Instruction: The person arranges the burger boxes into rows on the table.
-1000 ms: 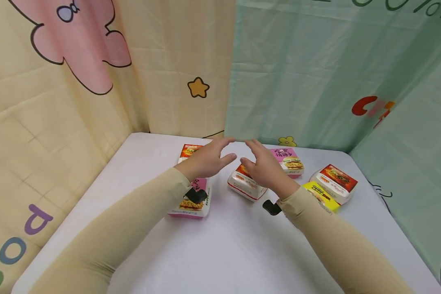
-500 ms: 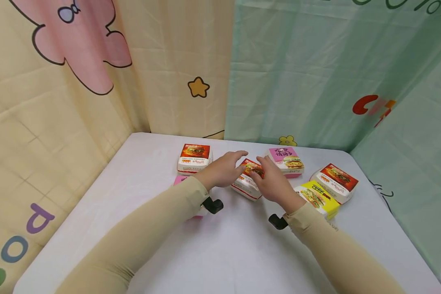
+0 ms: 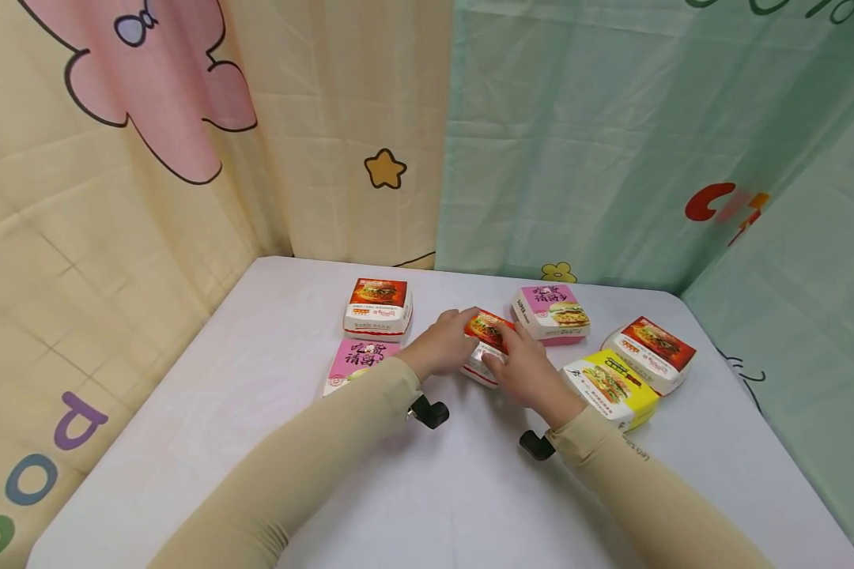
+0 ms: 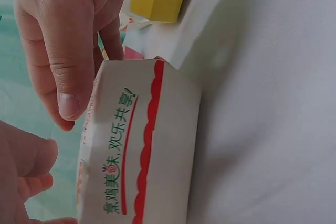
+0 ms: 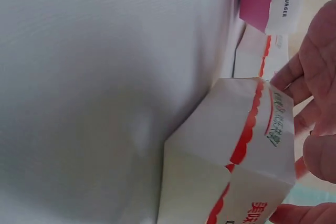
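Note:
Both hands are at a white burger box point(image 3: 488, 329) with a red burger picture on its lid, near the middle of the table. The left hand point(image 3: 441, 344) lies along its left side, fingertips reaching the lid. At the right side, the right hand point(image 3: 529, 370) has its fingers by the far edge and its thumb over the lid. In the left wrist view the thumbs stay just above the top of the box point(image 4: 142, 140), not visibly pinching it. The right wrist view shows fingertips close to the upper edges of the box point(image 5: 231, 129); the hands cover part of the lid.
Left stand a red-topped box point(image 3: 379, 304) and a pink box point(image 3: 356, 362), partly hidden by the left sleeve. Behind the right hand is another pink box point(image 3: 551, 312). Further right, a yellow box point(image 3: 612, 387) sits against another red-topped box point(image 3: 651, 353). Curtains point(image 3: 370, 95) hang behind the table.
Both hands have come down from above the table onto the middle box, the left one also moving right. The pink and red-topped boxes at left have come into fuller view.

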Motion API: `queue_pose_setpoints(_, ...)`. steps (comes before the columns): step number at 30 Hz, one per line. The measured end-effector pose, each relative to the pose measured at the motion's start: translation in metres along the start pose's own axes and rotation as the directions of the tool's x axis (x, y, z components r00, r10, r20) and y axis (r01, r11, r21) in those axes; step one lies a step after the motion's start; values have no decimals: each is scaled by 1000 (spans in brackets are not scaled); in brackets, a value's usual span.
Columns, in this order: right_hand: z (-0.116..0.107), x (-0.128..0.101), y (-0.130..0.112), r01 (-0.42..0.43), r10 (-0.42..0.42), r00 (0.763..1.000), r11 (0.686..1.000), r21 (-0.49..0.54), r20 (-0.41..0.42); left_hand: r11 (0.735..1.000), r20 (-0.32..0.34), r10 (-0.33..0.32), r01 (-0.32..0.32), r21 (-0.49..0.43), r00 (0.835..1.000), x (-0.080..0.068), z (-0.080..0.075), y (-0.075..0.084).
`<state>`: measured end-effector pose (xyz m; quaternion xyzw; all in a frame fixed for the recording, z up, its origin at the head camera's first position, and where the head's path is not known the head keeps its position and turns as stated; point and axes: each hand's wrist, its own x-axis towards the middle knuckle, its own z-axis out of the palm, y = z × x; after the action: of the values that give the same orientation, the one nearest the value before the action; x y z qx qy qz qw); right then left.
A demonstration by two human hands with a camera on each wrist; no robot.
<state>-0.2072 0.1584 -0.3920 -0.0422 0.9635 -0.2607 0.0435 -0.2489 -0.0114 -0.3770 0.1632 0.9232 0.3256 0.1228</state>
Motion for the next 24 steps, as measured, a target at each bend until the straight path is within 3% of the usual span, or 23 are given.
queue_pose_setpoints(11, 1, 3, 8, -13, 13, 999, 1000, 1, 31, 985, -74, -151, 144, -94, 986, 0, 24, 4)
queue_pose_setpoints(16, 2, 5, 12, -47, 45, 997, 998, 46, 60, 973, -121, -191, 172, -154, 974, -1, 33, 3)
queue_pose_setpoints(24, 5, 10, 18, -103, 92, 989, 990, 94, 116, 933, -136, -248, 199, -299, 959, -4, 46, -2)
